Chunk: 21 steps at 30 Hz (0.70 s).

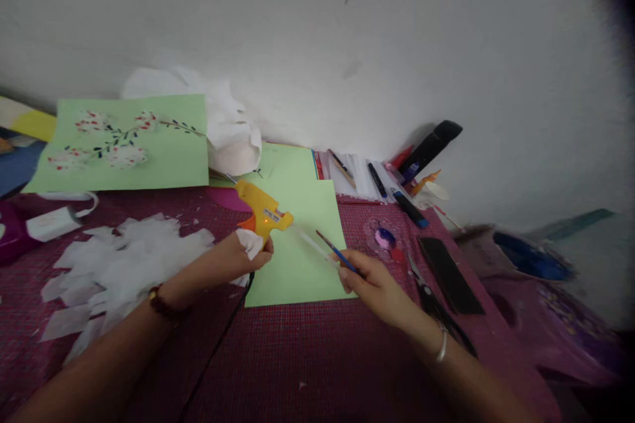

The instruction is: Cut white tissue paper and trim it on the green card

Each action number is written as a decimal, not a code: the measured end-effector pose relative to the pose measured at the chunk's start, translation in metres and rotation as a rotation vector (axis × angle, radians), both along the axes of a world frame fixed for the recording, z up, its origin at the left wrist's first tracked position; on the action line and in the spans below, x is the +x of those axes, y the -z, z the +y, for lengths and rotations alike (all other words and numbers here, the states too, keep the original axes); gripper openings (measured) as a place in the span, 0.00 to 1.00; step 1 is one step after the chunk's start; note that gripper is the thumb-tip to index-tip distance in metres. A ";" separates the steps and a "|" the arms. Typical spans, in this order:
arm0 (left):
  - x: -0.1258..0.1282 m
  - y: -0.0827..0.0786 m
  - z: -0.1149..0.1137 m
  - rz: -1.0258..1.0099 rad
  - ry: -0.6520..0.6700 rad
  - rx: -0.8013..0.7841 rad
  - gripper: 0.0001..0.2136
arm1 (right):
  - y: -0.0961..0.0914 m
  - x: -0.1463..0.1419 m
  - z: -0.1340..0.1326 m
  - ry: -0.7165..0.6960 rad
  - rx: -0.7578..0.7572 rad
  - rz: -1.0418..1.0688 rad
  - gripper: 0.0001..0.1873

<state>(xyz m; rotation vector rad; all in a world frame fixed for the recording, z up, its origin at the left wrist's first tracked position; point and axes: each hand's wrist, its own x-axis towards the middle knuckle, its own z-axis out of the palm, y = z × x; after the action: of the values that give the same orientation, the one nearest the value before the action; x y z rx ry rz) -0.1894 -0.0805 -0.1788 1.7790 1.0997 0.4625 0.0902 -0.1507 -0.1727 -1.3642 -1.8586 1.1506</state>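
Note:
My left hand (260,254) is wrapped round the handle of a yellow hot glue gun (262,206), its nozzle pointing up and left. A small orange light glows on the gun's side. A scrap of white paper (250,242) lies against that hand. In my right hand (372,281) is a thin paintbrush (342,259) with a blue handle. The same fingers pinch a translucent glue stick (315,246), which reaches toward the rear of the gun; whether it enters the gun I cannot tell. Beneath both hands lies a light green paper sheet (292,284).
A green sheet with a flowering branch (124,178) leans at the back left. White paper pieces (124,258) are heaped on the left. To the right lie a paint palette (381,238), scissors (424,291), a dark phone-like slab (451,275) and markers (409,208). A wall stands behind.

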 end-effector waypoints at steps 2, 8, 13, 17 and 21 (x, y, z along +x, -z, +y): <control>-0.001 0.007 0.003 0.037 0.035 0.005 0.10 | 0.001 -0.003 0.004 -0.013 -0.132 0.126 0.13; -0.004 0.007 0.000 -0.056 -0.077 -0.126 0.18 | 0.010 0.000 0.012 -0.021 -0.298 0.324 0.15; -0.003 0.008 -0.004 -0.161 -0.195 -0.303 0.18 | 0.014 0.004 0.011 0.068 -0.409 0.442 0.18; -0.005 0.019 -0.002 -0.197 -0.233 -0.356 0.16 | 0.014 0.006 0.010 0.105 -0.473 0.511 0.18; -0.004 0.017 -0.001 -0.205 -0.229 -0.328 0.13 | 0.014 0.009 0.012 0.081 -0.472 0.591 0.16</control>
<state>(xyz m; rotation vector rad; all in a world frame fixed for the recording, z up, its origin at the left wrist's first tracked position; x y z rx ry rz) -0.1938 -0.0815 -0.1962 1.2985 1.1635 0.5541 0.0991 -0.1384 -0.1864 -1.1353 -1.1454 1.7889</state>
